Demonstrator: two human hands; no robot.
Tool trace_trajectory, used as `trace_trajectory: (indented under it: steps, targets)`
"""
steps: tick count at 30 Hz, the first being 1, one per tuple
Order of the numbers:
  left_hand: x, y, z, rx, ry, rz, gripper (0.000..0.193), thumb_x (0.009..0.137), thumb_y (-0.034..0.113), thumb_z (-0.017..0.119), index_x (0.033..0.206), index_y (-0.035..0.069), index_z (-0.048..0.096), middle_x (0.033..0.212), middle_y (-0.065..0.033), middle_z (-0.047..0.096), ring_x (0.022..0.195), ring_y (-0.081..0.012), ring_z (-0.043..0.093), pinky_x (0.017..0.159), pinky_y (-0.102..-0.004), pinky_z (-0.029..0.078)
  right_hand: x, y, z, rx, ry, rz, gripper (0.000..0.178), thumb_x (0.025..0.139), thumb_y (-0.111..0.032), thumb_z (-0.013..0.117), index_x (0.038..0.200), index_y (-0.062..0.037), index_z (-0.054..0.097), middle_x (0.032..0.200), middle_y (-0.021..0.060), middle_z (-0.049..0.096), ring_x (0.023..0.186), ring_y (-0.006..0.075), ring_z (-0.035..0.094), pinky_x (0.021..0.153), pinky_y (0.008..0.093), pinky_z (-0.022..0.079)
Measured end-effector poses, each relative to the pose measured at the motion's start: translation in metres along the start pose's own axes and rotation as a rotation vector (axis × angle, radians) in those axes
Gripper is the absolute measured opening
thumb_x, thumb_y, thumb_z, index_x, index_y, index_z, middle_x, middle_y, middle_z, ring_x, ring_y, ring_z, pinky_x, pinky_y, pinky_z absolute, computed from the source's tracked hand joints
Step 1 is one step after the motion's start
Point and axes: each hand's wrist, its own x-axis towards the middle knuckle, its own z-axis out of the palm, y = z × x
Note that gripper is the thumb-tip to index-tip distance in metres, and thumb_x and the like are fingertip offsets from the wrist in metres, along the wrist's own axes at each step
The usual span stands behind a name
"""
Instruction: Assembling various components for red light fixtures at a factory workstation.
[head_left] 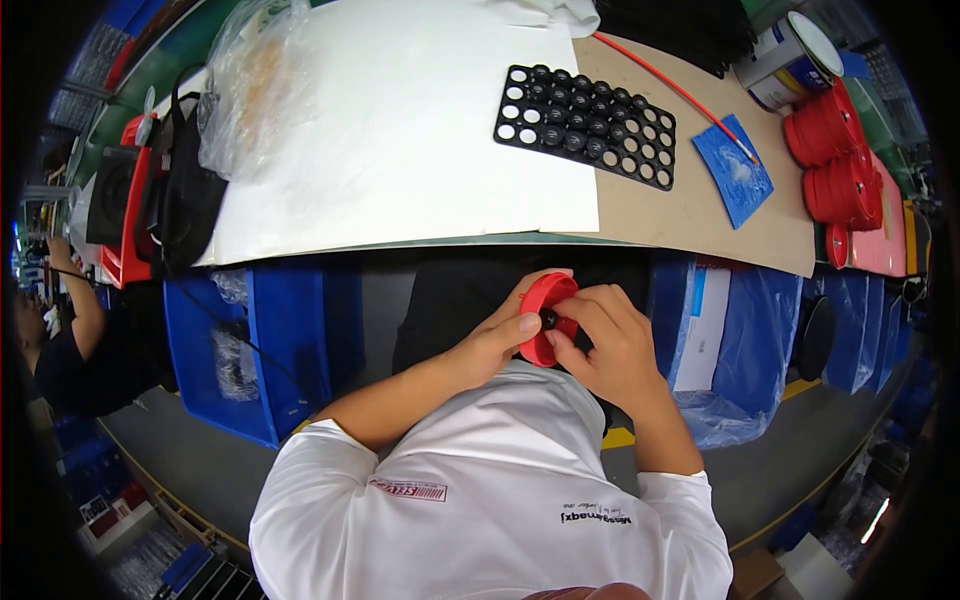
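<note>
A round red disc [545, 315] is held edge-on between both hands just below the near edge of the workbench [690, 215], above the lap: the left hand [490, 345] is clenched around its lower left rim, while the right hand [610, 345] grips it from the right, a small black part [548, 320] being pinched by the fingertips [557, 342] against the disc's centre. On the bench, well apart from the hands, a black perforated tray [585, 125] partly filled with black caps is seen beside a blue cloth [733, 170], and stacks of red discs [835, 155] are lined along the right edge near a metal can [790, 60].
</note>
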Motion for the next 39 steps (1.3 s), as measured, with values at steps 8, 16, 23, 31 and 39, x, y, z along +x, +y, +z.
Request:
trace_trajectory:
  steps: [8,16,23,31,39]
  targets:
    - [-0.001,0.0,0.002,-0.012,0.03,-0.003,0.082,0.089,0.05,0.058,0.153,0.011,0.024,0.141,-0.0083,0.039,0.128,-0.0191,0.041,0.106,-0.0338,0.034,-0.001,0.0,-0.001,0.068,0.006,0.034,0.027,0.069,-0.009,0.075,0.095,-0.0051,0.067,0.091,0.0066,0.062,0.076,0.0239,0.06,0.063,0.0324,0.052]
    - [-0.001,0.009,0.006,0.145,0.03,0.056,0.09,0.083,0.038,0.072,0.153,0.009,0.023,0.14,-0.0101,0.039,0.124,-0.0197,0.045,0.104,-0.0349,0.037,-0.006,0.003,0.007,0.242,0.049,0.132,0.023,0.07,-0.006,0.074,0.091,-0.0046,0.065,0.088,0.0078,0.06,0.072,0.0225,0.059,0.062,0.0304,0.05]
    - [0.003,0.031,0.001,1.205,-0.109,0.377,0.114,0.067,0.029,0.09,0.154,0.008,0.019,0.15,-0.0196,0.034,0.137,-0.0353,0.038,0.111,-0.0434,0.034,-0.031,0.024,0.032,0.938,-0.059,0.565,0.015,0.078,-0.001,0.07,0.09,-0.0017,0.061,0.085,0.002,0.06,0.074,0.0087,0.057,0.064,0.0243,0.047]
    - [-0.008,0.047,0.031,1.13,0.117,0.055,0.126,0.065,0.029,0.091,0.154,0.003,0.006,0.15,-0.0271,0.026,0.137,-0.0383,0.037,0.108,-0.0442,0.04,-0.042,0.022,0.05,1.565,-0.062,0.776,0.035,0.09,-0.009,0.066,0.123,0.0004,0.061,0.112,0.0059,0.067,0.1,0.0122,0.064,0.088,0.0288,0.052]
    - [-0.014,0.049,0.048,1.256,0.252,0.057,0.118,0.064,0.026,0.091,0.153,0.002,0.016,0.136,-0.0244,0.041,0.129,-0.0383,0.043,0.104,-0.0421,0.043,-0.04,0.013,0.053,1.455,-0.043,0.638,0.035,0.091,-0.013,0.066,0.123,-0.0001,0.061,0.112,0.0066,0.067,0.098,0.0129,0.064,0.088,0.0287,0.052]
